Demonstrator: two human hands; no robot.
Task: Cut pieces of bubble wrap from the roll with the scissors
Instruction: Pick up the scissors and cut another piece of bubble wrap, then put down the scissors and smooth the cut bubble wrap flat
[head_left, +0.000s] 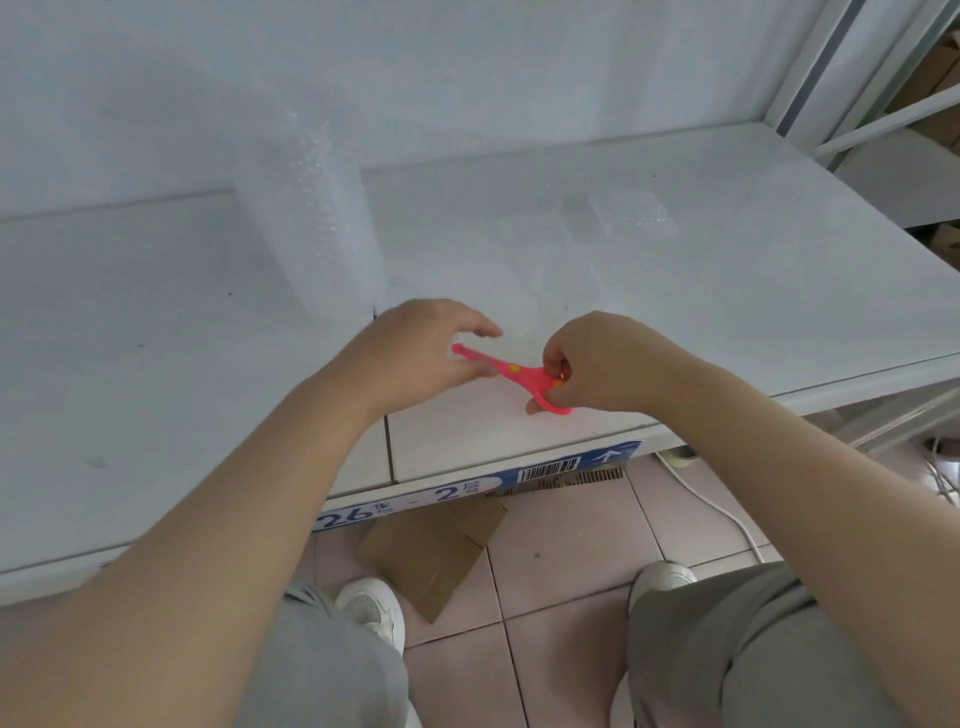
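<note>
Head cam: right grip (597, 364) holds the pink scissors (498, 366), left grip (415, 353) open over the bubble wrap (519, 291), so keep it taut.

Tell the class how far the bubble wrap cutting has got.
Done: what looks like one cut piece lies far right on the table. In hand: the right hand grips the pink scissors, tips by the left hand. Left: the roll stands thick, so more pieces remain.
</note>
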